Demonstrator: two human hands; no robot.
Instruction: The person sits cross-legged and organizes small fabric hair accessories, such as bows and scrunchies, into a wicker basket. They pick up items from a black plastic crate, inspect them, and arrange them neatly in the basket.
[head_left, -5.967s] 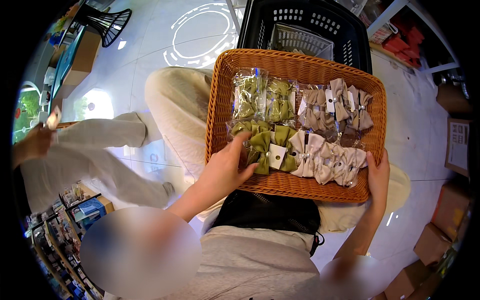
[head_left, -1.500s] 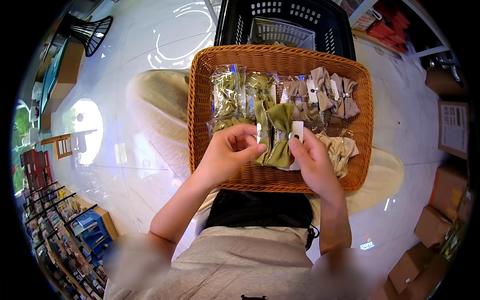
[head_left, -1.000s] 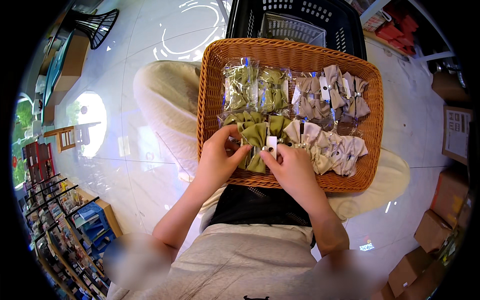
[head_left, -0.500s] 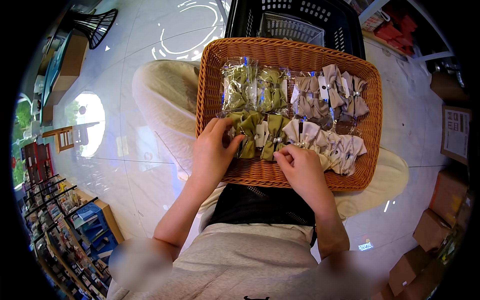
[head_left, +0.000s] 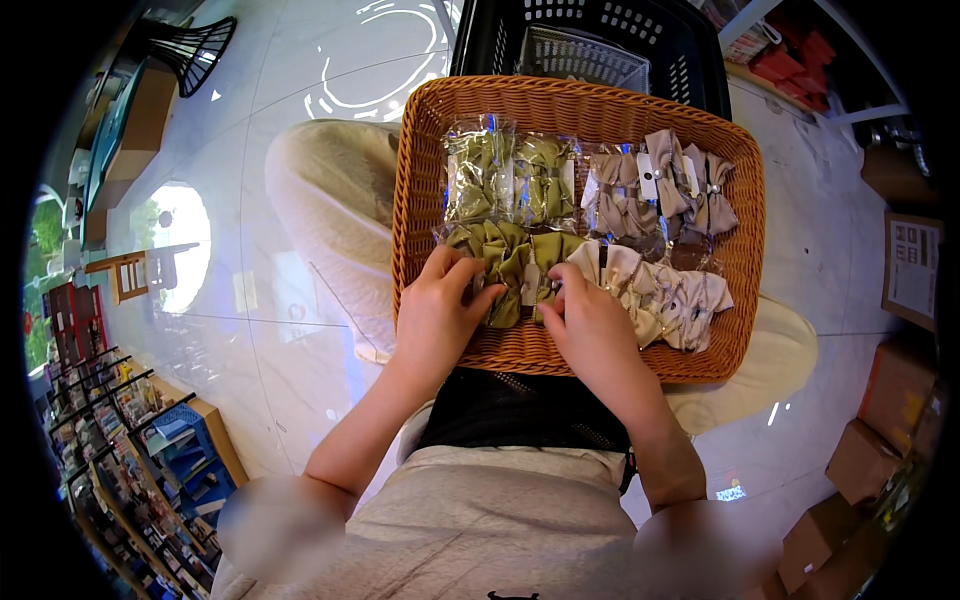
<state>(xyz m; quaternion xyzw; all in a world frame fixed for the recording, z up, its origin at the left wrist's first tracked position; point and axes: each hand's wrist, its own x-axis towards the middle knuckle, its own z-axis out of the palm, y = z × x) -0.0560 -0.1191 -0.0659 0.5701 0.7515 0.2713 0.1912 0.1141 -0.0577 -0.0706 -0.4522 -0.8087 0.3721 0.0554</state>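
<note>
Fingers (head_left: 489,298) of the left hand (head_left: 432,312) and right hand (head_left: 602,328) sit narrowly parted at the green bows (head_left: 506,257) in the wicker basket (head_left: 510,356); whether they pinch, I can't tell. It looks like straightening; next calls for a light, level nudge.

Near green bows (head_left: 510,262) partly behind both hands (head_left: 434,312) (head_left: 594,322)

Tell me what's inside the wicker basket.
Green bows, taupe bows and cream bows, some in clear wrappers. The left hand and right hand partly cover the nearer green ones; anything beneath is hidden.
</note>
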